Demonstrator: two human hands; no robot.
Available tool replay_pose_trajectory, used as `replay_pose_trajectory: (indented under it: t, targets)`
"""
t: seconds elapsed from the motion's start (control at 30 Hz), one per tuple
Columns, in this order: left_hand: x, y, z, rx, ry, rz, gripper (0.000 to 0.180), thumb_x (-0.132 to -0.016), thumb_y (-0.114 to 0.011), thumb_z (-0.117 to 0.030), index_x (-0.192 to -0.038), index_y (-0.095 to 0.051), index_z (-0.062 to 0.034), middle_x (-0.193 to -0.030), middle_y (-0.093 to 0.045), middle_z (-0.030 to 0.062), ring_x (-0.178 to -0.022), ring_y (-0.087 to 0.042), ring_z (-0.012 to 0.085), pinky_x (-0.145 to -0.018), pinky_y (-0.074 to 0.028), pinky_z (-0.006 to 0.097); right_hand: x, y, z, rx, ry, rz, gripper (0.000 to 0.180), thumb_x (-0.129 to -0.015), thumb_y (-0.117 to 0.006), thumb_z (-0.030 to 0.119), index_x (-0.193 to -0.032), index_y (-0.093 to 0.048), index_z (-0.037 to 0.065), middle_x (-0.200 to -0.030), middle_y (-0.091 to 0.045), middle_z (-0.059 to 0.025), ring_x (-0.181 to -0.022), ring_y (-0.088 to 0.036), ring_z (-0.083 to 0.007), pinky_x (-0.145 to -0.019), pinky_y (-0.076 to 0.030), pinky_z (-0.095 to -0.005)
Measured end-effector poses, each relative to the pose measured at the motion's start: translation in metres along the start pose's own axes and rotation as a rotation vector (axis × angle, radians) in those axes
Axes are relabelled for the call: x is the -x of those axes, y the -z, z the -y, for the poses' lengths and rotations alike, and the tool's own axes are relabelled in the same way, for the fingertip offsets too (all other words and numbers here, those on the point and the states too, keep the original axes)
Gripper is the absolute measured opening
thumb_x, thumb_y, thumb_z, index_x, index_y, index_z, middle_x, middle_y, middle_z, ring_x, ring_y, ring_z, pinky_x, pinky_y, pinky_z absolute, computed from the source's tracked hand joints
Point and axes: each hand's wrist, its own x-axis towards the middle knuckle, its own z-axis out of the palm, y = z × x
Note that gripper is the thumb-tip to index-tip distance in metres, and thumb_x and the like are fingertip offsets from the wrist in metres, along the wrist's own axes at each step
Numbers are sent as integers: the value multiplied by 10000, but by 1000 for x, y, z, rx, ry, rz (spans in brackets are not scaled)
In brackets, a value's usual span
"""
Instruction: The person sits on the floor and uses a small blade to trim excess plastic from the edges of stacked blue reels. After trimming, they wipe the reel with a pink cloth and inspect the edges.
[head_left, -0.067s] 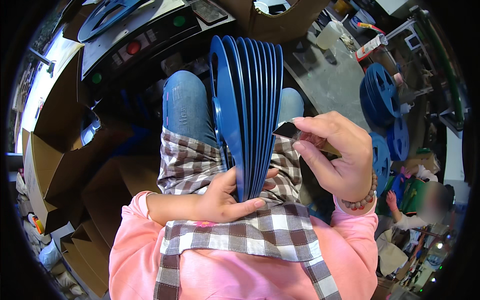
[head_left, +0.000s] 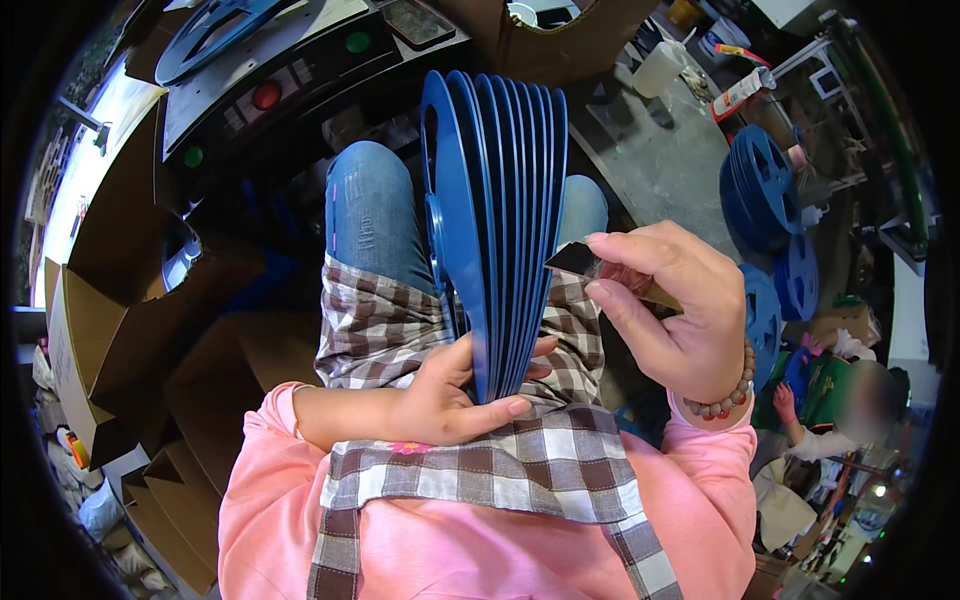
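Left hand (head_left: 440, 400) gripping upright stack of blue reels (head_left: 500, 230) on lap, right hand (head_left: 670, 310) pinching small dark blade (head_left: 573, 258) beside it

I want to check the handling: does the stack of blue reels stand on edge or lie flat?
On edge. The blue reels stand upright on the lap, rims facing the camera, left hand gripping their lower edge.

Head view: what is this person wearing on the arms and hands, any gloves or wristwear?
No gloves: the left hand and right hand are bare. Both arms wear pink long sleeves, pushed back a little from the wrists. The right wrist carries a bracelet of round beads. No rings, watch or markings show.
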Motion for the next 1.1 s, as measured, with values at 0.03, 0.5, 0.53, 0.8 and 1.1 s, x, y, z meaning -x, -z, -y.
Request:
replay_pose_trajectory:
  t: [0.03, 0.5, 0.53, 0.8, 1.1]
  targets:
    - [0, 0, 0, 0, 7, -3, 624, -901, -501, 81, -1450, -229, -37, -1431, -386, 181, -1378, -318, 298, -1100, -328, 512, 0, 0, 0, 6, -2, -4, 279, -726, -720, -37, -996, -657, -6, -785, -645, -112, -651, -627, -209, -556, -501, -276]
    - [-5, -3, -2, -17, -32, -92, 553, -891, -599, -2, -1374, -333, 27, -1409, -428, 194, -1214, -523, 236, -1041, -421, 382, 16, -1, -3, 70, 180, 153, 284, -674, -760, 41, -949, -686, 39, -767, -658, -83, -619, -612, -223, -528, -464, -303]
    - [-5, -2, -4, -38, -34, -84, 560, -890, -599, 1, -1379, -327, 25, -1411, -425, 195, -1215, -521, 238, -1043, -420, 385, 17, 1, 1, 57, 177, 219, 287, -671, -761, 40, -947, -686, 40, -769, -659, -82, -615, -611, -225, -528, -464, -304]
    - [-3, -1, 3, 71, -42, -60, 627, -890, -606, -7, -1416, -264, 8, -1434, -391, 196, -1265, -472, 257, -1073, -385, 401, 5, 4, -5, 22, 172, 58, 277, -683, -739, -3, -952, -670, 5, -759, -644, -102, -642, -631, -250, -552, -498, -316]
    - [-1, 0, -2, 69, -34, -32, 700, -903, -537, 31, -1482, -153, -50, -1514, -276, 170, -1295, -436, 337, -1085, -334, 526, -2, 0, -4, 20, 110, 37, 277, -694, -728, -24, -963, -664, -9, -758, -643, -119, -637, -627, -253, -560, -493, -308]
